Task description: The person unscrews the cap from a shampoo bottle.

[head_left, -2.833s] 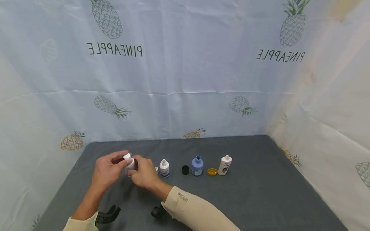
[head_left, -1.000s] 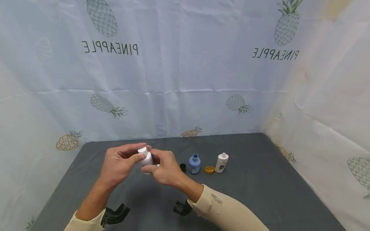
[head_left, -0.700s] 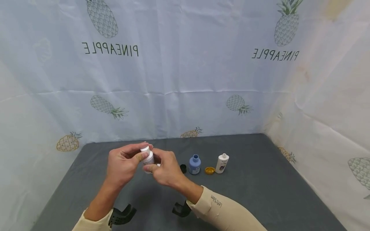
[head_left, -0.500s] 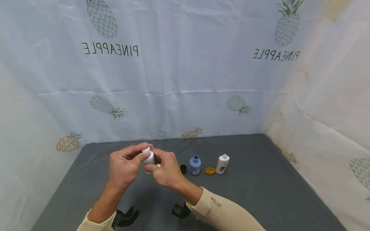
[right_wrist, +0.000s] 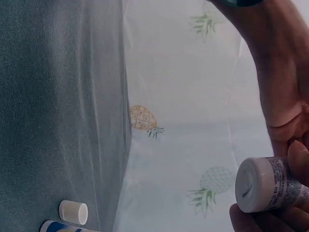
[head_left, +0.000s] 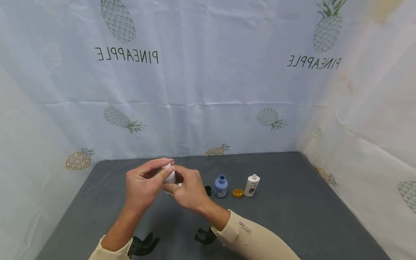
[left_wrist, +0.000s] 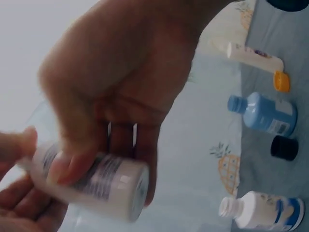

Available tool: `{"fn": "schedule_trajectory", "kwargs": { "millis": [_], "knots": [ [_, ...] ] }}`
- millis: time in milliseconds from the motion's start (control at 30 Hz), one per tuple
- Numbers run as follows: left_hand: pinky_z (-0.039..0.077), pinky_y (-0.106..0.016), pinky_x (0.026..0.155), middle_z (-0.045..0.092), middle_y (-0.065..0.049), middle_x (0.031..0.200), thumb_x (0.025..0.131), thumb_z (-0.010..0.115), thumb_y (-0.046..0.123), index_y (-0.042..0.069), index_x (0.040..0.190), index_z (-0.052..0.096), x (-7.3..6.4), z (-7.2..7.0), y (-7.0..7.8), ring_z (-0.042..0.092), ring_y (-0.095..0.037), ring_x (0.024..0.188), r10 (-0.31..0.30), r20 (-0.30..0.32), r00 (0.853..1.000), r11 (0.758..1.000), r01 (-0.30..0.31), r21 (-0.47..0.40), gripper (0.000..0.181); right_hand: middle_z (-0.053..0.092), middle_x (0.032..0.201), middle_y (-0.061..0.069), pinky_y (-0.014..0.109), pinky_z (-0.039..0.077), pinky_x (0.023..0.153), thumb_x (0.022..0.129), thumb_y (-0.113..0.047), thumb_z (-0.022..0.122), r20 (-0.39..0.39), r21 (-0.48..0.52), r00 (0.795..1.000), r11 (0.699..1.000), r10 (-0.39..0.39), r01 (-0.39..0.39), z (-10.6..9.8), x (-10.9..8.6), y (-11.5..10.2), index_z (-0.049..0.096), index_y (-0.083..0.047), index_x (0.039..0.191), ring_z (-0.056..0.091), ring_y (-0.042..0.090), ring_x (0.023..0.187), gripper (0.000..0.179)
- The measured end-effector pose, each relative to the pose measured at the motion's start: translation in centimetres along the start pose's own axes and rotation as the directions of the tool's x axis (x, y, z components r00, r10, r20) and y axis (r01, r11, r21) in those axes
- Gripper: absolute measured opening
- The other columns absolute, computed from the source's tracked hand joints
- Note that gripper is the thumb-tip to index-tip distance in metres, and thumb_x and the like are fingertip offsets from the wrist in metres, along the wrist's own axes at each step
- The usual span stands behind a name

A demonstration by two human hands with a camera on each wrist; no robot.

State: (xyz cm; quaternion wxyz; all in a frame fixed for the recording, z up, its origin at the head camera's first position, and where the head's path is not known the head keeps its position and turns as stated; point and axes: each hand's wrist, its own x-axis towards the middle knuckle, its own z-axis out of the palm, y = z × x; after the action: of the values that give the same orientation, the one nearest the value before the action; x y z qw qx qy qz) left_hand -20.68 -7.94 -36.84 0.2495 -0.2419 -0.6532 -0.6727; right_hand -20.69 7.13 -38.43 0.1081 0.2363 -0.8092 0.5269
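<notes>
Both hands hold one small white bottle (head_left: 170,177) above the dark table, towards its left side. My left hand (head_left: 143,187) has thumb and fingers round the bottle's top end, largely covering it in the head view. Lower down, my right hand (head_left: 191,189) grips the body, its thumb pressed across the printed label in the left wrist view. That view has the bottle (left_wrist: 116,188) lying sideways, base to the right. In the right wrist view the pale base of the bottle (right_wrist: 253,186) faces the camera.
Standing uncapped to the right are a blue bottle (head_left: 221,186) and a white flat bottle (head_left: 251,185). Between them lies a yellow-orange cap (head_left: 238,193); a black cap (head_left: 208,190) is left of the blue one. Nearer are another open white bottle (left_wrist: 265,211) and a white cap (right_wrist: 73,212).
Both hands have carried the white bottle rightwards since the oldest frame, with only a slight shift lately. The left fingers now cover more of its top.
</notes>
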Motion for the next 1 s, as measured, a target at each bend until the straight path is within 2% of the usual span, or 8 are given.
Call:
{"fn": "schedule_trajectory", "kwargs": {
  "millis": [100,233,333,500,633,733,867,1000],
  "knots": [
    [0.058,-0.018,0.095,0.078,0.002,0.122,0.091,0.064,-0.019,-0.018,0.113,0.070,0.4,-0.9,-0.1,0.074,-0.007,0.115,0.048,0.129,0.991,0.995,-0.036,-0.096,0.023,0.078,0.110,0.010,0.019,0.060,0.079,0.094,-0.011,0.077,0.032,0.030,0.999,0.999,0.042,-0.043,-0.3,0.1,0.0,0.072,-0.010,0.127,0.078,0.016,0.097,0.034],
    [0.055,-0.016,0.099,0.075,0.003,0.131,0.095,0.059,-0.018,-0.017,0.120,0.069,0.9,-1.8,-0.3,0.069,-0.006,0.124,0.083,0.246,0.966,0.995,-0.065,-0.081,0.027,0.077,0.112,0.010,0.019,0.060,0.080,0.094,-0.011,0.077,0.054,0.039,0.996,0.997,0.064,-0.066,-0.6,0.0,-0.1,0.070,-0.010,0.130,0.077,0.016,0.100,0.037],
    [0.057,-0.017,0.096,0.076,0.005,0.127,0.094,0.061,-0.018,-0.015,0.117,0.071,1.1,-2.0,-0.4,0.072,-0.005,0.119,0.089,0.260,0.961,0.995,-0.076,-0.059,0.025,0.077,0.113,0.010,0.019,0.060,0.081,0.094,-0.010,0.077,0.056,0.045,0.997,0.997,0.059,-0.062,-0.7,-0.1,0.0,0.070,-0.010,0.130,0.078,0.017,0.101,0.037],
    [0.059,-0.017,0.091,0.078,0.008,0.119,0.089,0.066,-0.020,-0.013,0.108,0.074,1.0,-1.8,-0.6,0.074,-0.004,0.111,0.077,0.212,0.974,0.997,-0.076,-0.013,0.022,0.077,0.114,0.010,0.018,0.060,0.081,0.094,-0.011,0.078,0.046,0.043,0.997,0.997,0.057,-0.059,-0.7,-0.2,0.1,0.070,-0.010,0.131,0.078,0.017,0.101,0.038],
    [0.059,-0.016,0.090,0.076,0.014,0.114,0.086,0.073,-0.017,-0.009,0.103,0.076,0.8,-1.5,-0.4,0.073,-0.001,0.106,0.010,0.154,0.988,0.997,-0.022,0.079,0.020,0.077,0.114,0.010,0.020,0.060,0.081,0.093,-0.011,0.078,0.045,0.043,0.997,0.997,0.059,-0.061,-0.7,-0.2,0.2,0.070,-0.010,0.131,0.078,0.017,0.101,0.038],
    [0.058,-0.015,0.092,0.073,0.016,0.112,0.085,0.077,-0.013,-0.006,0.101,0.077,0.8,-1.5,-0.4,0.071,0.001,0.105,-0.034,0.148,0.988,0.991,0.014,0.134,0.018,0.077,0.113,0.009,0.020,0.060,0.081,0.093,-0.011,0.079,0.049,0.045,0.997,0.997,0.065,-0.067,-0.7,-0.2,0.3,0.071,-0.010,0.131,0.077,0.015,0.100,0.039],
    [0.056,-0.014,0.097,0.070,0.012,0.119,0.090,0.073,-0.011,-0.008,0.108,0.075,0.9,-1.9,-0.5,0.067,0.000,0.113,-0.022,0.230,0.973,0.994,-0.003,0.112,0.018,0.077,0.113,0.009,0.019,0.060,0.081,0.092,-0.010,0.079,0.060,0.052,0.996,0.996,0.069,-0.072,-0.7,-0.3,0.5,0.071,-0.011,0.131,0.077,0.014,0.099,0.040],
    [0.055,-0.016,0.099,0.071,0.006,0.131,0.096,0.063,-0.014,-0.014,0.119,0.070,1.1,-2.5,-0.7,0.067,-0.004,0.122,0.043,0.349,0.936,0.999,-0.042,-0.012,0.024,0.077,0.116,0.009,0.020,0.060,0.083,0.093,-0.010,0.078,0.065,0.047,0.996,0.997,0.063,-0.066,-0.8,-0.3,0.5,0.070,-0.009,0.133,0.077,0.016,0.101,0.041]
  ]
}}
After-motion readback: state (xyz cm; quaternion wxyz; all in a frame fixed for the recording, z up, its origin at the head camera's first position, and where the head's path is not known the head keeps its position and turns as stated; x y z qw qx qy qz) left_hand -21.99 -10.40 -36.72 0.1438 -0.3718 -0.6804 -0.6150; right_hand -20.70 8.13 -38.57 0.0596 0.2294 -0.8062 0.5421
